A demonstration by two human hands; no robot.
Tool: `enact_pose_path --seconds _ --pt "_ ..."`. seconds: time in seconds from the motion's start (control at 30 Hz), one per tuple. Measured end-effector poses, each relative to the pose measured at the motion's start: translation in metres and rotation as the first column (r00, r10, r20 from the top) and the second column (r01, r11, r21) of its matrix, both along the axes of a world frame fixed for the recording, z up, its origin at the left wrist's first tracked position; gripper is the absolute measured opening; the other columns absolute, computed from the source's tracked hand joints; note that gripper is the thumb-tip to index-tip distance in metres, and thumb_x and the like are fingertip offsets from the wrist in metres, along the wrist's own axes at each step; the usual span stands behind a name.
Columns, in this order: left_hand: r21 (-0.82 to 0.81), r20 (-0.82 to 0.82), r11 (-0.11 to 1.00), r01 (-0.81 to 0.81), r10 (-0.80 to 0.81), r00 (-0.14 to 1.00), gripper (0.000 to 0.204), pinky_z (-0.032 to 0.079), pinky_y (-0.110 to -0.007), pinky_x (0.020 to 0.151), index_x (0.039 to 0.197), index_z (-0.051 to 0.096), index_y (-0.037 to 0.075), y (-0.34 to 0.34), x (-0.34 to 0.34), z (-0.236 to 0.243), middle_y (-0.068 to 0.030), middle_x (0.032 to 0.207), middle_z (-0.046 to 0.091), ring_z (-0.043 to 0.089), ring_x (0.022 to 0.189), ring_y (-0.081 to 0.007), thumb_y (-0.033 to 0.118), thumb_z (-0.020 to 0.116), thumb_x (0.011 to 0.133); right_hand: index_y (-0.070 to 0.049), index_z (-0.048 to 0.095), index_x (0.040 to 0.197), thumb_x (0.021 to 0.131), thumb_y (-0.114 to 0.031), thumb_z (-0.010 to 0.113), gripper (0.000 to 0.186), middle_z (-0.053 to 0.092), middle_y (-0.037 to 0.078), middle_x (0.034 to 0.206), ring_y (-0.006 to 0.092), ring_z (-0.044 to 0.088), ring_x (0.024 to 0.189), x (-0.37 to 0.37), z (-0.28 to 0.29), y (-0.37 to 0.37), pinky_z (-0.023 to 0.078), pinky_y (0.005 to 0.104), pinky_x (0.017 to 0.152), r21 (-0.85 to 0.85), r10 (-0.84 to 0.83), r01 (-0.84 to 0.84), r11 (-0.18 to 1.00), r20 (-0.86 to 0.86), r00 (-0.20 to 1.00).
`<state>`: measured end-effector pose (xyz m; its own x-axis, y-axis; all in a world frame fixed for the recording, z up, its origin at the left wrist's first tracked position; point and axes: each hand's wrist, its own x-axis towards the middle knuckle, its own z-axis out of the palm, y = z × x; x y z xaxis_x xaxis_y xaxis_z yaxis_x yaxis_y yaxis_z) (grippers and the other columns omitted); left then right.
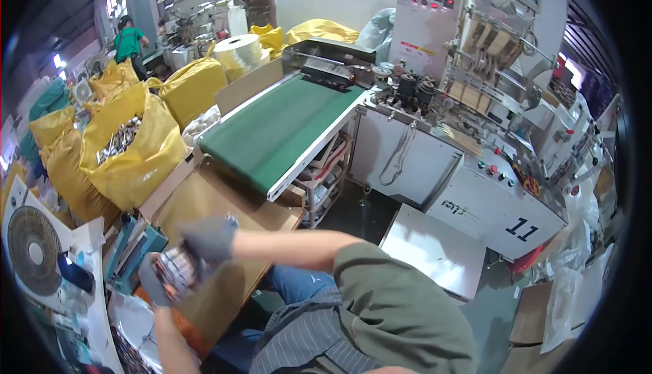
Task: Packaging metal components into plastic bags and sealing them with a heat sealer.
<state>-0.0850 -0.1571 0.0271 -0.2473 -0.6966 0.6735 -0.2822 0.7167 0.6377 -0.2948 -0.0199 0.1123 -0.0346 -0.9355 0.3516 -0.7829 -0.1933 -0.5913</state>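
Both my hands wear grey gloves and meet at the left side of a brown work table [227, 289]. Between them is a bundle of small striped packets [179, 271], smeared by motion, so their exact kind does not show. My left hand [153, 282] is closed round the bundle's near left side. From above and to the right, my right hand [208, 239] presses on the same bundle, its fingers blurred but curled over it. Just left of the hands stands a blue-grey tabletop device [139, 248]. A white tray-like container [132, 316] lies below my left hand.
A green conveyor belt [285, 129] slopes down to the table's far edge. Yellow sacks [132, 163], one open and full of small packets, crowd the left, with a white fan [35, 252] nearer. A white machine [407, 150] stands right. Far left, a person in green [128, 41] stands.
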Motion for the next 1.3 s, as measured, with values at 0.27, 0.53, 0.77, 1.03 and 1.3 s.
enact_pose_path --seconds 0.27,0.53,0.77,1.03,1.3 --pt "-0.033 0.579 0.994 -0.102 0.102 0.809 0.032 0.049 -0.042 0.071 0.102 0.066 0.005 0.003 -0.011 0.087 -0.0216 0.096 0.063 0.062 0.087 -0.0351 0.027 0.048 0.088 -0.007 0.062 0.079 0.073 -0.019 0.06 0.014 0.064 0.019 0.083 0.0355 0.062 0.077 -0.036 0.019 -0.076 0.049 0.0435 0.07 0.082 -0.095 0.125 0.989 -0.305 0.948" --pt "0.128 0.516 0.985 -0.116 0.034 0.856 0.024 0.048 -0.033 0.057 0.084 0.066 0.0 0.009 0.009 0.107 -0.0114 0.059 0.061 0.061 0.053 -0.0188 0.019 0.052 0.083 -0.001 0.057 0.086 0.081 -0.015 0.061 0.015 0.055 0.005 0.065 0.0131 0.055 0.058 -0.052 0.012 -0.098 0.045 0.0267 0.056 0.3 0.097 -0.169 0.939 0.242 0.965" --pt "0.665 0.1 0.738 0.112 -0.237 0.966 0.023 0.044 -0.027 0.051 0.084 0.065 -0.002 0.061 0.02 0.175 -0.0033 0.054 0.059 0.052 0.044 -0.0113 0.019 0.056 0.082 -0.004 0.055 0.098 0.079 -0.035 0.067 0.038 0.062 0.014 0.081 0.0327 0.06 0.063 0.01 0.07 -0.067 0.046 0.0387 0.056 -0.568 0.279 -0.445 0.692 -0.357 0.891" --pt "0.388 -0.152 0.876 0.287 -0.246 0.957 0.096 0.037 -0.033 0.099 0.134 0.034 -0.003 0.037 0.052 0.102 -0.0178 0.125 0.05 0.05 0.114 -0.026 0.028 0.084 0.059 0.001 0.055 0.074 0.092 -0.026 0.05 0.033 0.051 0.02 0.058 0.0336 0.051 0.05 0.037 0.03 -0.112 0.04 0.0373 0.05 -0.108 0.409 -0.405 0.908 0.019 0.912" --pt "0.857 -0.295 0.486 0.168 0.196 0.935 0.039 0.048 -0.025 0.07 0.099 0.063 -0.002 -0.011 0.057 -0.051 -0.0041 0.089 0.064 0.059 0.079 -0.0103 0.024 0.076 0.072 -0.001 0.059 0.073 0.088 -0.044 0.057 0.046 0.055 0.007 0.056 0.0139 0.052 0.053 0.061 -0.076 -0.212 0.042 0.0309 0.053 0.267 0.593 -0.64 0.72 0.243 0.768"
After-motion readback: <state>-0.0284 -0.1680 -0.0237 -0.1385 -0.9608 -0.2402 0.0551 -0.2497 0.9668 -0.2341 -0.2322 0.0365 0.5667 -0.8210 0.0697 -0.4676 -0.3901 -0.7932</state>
